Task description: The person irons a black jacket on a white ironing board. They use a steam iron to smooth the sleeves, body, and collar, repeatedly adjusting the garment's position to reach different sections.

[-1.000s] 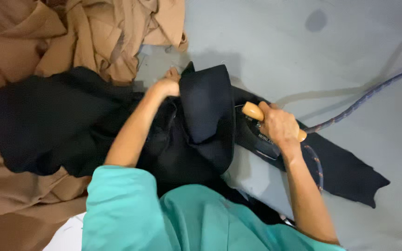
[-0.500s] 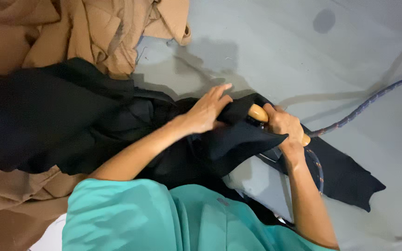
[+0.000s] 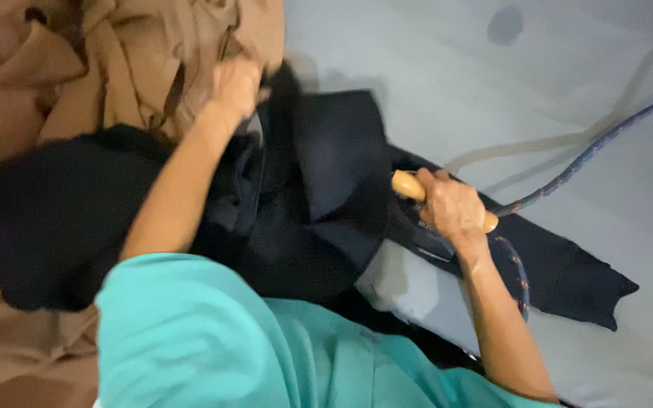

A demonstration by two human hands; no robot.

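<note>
My right hand (image 3: pixel 451 205) grips the yellowish wooden handle (image 3: pixel 408 185) of a dark iron (image 3: pixel 425 234) that rests on black cloth. My left hand (image 3: pixel 236 87) is closed on the upper edge of a black garment (image 3: pixel 326 189), near the brown cloth pile. The garment lies bunched and folded across the grey padded surface (image 3: pixel 447 83). A flat black piece (image 3: pixel 568 276) sticks out to the right under the iron. My teal sleeves fill the bottom of the view.
A heap of brown fabric (image 3: pixel 77 68) covers the left side and runs under the black cloth. A blue-grey braided cord (image 3: pixel 591 151) runs from the iron to the upper right. A dark spot (image 3: pixel 505 24) marks the grey surface.
My left hand has moved from beside the iron handle up and left, pulling the black garment's edge toward the brown pile. My right hand has stayed on the iron handle.
</note>
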